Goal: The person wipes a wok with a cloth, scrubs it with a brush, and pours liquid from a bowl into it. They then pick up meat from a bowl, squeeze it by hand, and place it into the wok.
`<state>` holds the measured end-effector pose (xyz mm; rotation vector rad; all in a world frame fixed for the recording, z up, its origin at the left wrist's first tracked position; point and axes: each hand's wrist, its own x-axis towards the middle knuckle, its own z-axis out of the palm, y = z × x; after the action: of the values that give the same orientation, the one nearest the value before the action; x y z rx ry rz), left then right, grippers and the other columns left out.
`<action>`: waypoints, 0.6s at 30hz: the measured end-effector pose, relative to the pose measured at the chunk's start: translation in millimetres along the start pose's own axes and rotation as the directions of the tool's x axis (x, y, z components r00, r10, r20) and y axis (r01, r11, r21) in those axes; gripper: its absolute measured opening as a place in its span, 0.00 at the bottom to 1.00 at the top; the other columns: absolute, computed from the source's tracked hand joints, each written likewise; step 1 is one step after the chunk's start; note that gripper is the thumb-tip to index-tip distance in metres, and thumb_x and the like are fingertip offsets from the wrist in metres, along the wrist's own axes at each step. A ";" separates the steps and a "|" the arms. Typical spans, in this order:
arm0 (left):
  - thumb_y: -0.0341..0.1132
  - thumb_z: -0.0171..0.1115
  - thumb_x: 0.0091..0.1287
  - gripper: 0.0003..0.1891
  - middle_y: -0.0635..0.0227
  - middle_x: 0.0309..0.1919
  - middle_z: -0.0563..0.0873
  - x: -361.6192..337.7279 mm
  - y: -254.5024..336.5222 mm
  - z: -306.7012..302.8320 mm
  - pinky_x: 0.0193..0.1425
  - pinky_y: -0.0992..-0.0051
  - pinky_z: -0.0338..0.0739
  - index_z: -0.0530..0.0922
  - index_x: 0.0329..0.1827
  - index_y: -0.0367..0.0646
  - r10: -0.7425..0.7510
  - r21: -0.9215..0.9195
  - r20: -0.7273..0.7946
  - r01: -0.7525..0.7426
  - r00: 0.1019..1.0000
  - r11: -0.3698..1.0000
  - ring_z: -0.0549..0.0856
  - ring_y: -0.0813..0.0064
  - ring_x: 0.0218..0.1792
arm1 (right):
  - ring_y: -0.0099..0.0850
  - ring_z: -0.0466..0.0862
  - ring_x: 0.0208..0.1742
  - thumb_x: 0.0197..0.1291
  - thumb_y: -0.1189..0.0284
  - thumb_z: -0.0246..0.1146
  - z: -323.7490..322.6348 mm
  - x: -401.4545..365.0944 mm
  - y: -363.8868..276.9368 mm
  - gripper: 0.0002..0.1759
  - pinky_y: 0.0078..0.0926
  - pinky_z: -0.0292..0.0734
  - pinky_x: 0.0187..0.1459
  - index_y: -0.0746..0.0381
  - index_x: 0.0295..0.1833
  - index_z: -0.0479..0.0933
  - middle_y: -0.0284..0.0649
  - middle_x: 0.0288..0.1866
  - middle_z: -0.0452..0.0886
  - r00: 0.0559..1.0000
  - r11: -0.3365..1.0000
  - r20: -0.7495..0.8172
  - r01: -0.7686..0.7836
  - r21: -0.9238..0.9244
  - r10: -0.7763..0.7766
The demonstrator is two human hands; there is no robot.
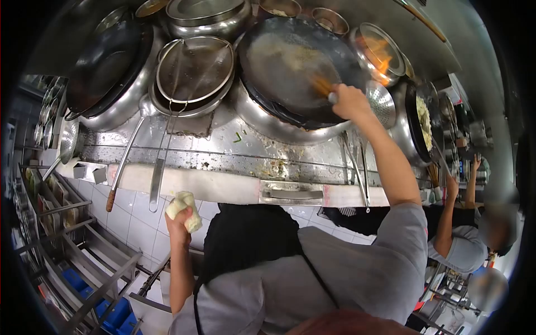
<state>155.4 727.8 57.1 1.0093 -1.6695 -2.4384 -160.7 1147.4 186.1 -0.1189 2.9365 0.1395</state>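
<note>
My right hand [350, 103] grips a bamboo brush [322, 85] by its end, with the bristles down inside a large black wok [262, 70]. Cloudy liquid or steam shows in the wok around the bristles. Near the counter's front edge, low on the left, my left hand [177, 219] is closed round a bunched pale cloth [187, 211]. That hand is away from the counter, over the tiled floor.
A strainer [195, 70] rests over a pot left of the wok, beside a second black wok [103, 70]. Ladle handles [124, 162] overhang the front edge. Orange flame-like light shows at a pot [379, 53]. Co-workers [463, 240] stand at right.
</note>
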 end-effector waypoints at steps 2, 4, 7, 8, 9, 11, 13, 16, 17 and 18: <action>0.30 0.67 0.50 0.25 0.64 0.37 0.82 -2.7 6.7 1.8 0.36 0.73 0.78 0.77 0.54 0.33 0.013 0.025 0.024 -0.014 1.000 1.000 0.82 0.72 0.34 | 0.48 0.85 0.55 0.53 0.66 0.66 22.7 57.3 31.8 0.25 0.44 0.79 0.58 0.55 0.59 0.79 0.50 0.51 0.85 0.989 0.998 -0.135 -0.065 0.017 0.067; 0.30 0.67 0.50 0.24 0.65 0.36 0.82 0.5 13.3 10.2 0.36 0.73 0.78 0.77 0.52 0.33 0.051 0.050 0.070 -0.055 0.996 0.997 0.82 0.73 0.33 | 0.50 0.84 0.55 0.53 0.64 0.65 8.1 100.9 17.8 0.24 0.44 0.82 0.55 0.57 0.57 0.81 0.52 0.53 0.84 0.972 0.935 -0.127 -0.150 0.322 0.200; 0.29 0.65 0.51 0.20 0.67 0.34 0.82 11.0 22.0 30.3 0.36 0.75 0.77 0.78 0.49 0.34 0.082 0.098 0.173 -0.100 0.981 0.990 0.81 0.75 0.32 | 0.48 0.85 0.54 0.53 0.64 0.63 -12.6 93.6 -50.8 0.23 0.44 0.86 0.46 0.55 0.56 0.82 0.53 0.53 0.84 0.982 0.855 -0.003 -0.160 0.493 0.186; 0.29 0.65 0.51 0.19 0.67 0.33 0.81 14.7 22.0 34.8 0.36 0.75 0.76 0.78 0.48 0.35 0.083 0.105 0.200 -0.106 0.976 0.989 0.81 0.76 0.32 | 0.47 0.86 0.53 0.54 0.64 0.62 -12.5 78.8 -71.4 0.22 0.43 0.84 0.50 0.55 0.56 0.82 0.52 0.52 0.85 0.975 0.830 -0.015 -0.183 0.527 0.224; 0.29 0.65 0.51 0.18 0.68 0.33 0.81 17.2 19.8 38.5 0.36 0.75 0.76 0.79 0.47 0.35 0.089 0.104 0.218 -0.114 0.972 0.988 0.80 0.77 0.32 | 0.47 0.86 0.53 0.53 0.64 0.63 -17.0 59.0 -77.2 0.23 0.42 0.83 0.52 0.54 0.56 0.82 0.52 0.52 0.85 0.987 0.859 -0.018 -0.130 0.495 0.160; 0.28 0.66 0.51 0.17 0.70 0.31 0.81 20.3 14.4 35.5 0.36 0.76 0.76 0.79 0.45 0.36 0.082 0.099 0.250 -0.110 0.965 0.989 0.80 0.79 0.31 | 0.46 0.85 0.53 0.51 0.65 0.66 -20.6 18.4 -88.6 0.23 0.41 0.81 0.55 0.53 0.56 0.82 0.50 0.52 0.85 1.000 0.900 -0.016 0.001 0.435 0.007; 0.28 0.68 0.51 0.16 0.71 0.31 0.81 8.1 16.0 22.8 0.36 0.76 0.76 0.79 0.44 0.37 0.100 0.129 0.252 -0.136 0.962 0.982 0.79 0.80 0.31 | 0.46 0.84 0.56 0.40 0.68 0.76 -10.4 -2.7 -63.2 0.31 0.41 0.78 0.58 0.53 0.57 0.82 0.48 0.51 0.86 0.987 0.937 -0.005 0.156 0.314 -0.163; 0.28 0.72 0.51 0.15 0.68 0.30 0.83 -14.5 36.5 28.1 0.37 0.75 0.77 0.78 0.41 0.38 0.175 0.235 0.312 -0.254 0.934 0.938 0.83 0.75 0.30 | 0.46 0.83 0.58 0.41 0.67 0.75 -17.4 -12.5 -32.1 0.32 0.40 0.76 0.62 0.54 0.58 0.81 0.48 0.53 0.85 0.998 0.993 0.017 0.059 0.101 -0.061; 0.30 0.72 0.52 0.15 0.65 0.31 0.84 -19.8 45.1 32.9 0.38 0.73 0.77 0.78 0.41 0.38 0.233 0.357 0.333 -0.351 0.914 0.866 0.84 0.70 0.31 | 0.47 0.83 0.58 0.43 0.68 0.74 -18.1 -1.6 -28.2 0.33 0.39 0.76 0.61 0.55 0.60 0.80 0.50 0.55 0.84 0.999 0.990 0.020 -0.030 0.138 0.027; 0.31 0.73 0.52 0.16 0.62 0.31 0.84 -22.4 55.2 37.6 0.39 0.71 0.78 0.78 0.41 0.38 0.283 0.472 0.368 -0.440 0.886 0.764 0.85 0.64 0.32 | 0.47 0.83 0.58 0.43 0.68 0.74 -18.5 14.3 -25.8 0.34 0.41 0.79 0.58 0.54 0.62 0.79 0.49 0.56 0.84 0.994 0.967 0.047 -0.109 0.231 0.101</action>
<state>135.5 743.4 122.8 0.2853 -2.4646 -1.9439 -176.0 1118.9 199.0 0.0735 2.8972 -0.1873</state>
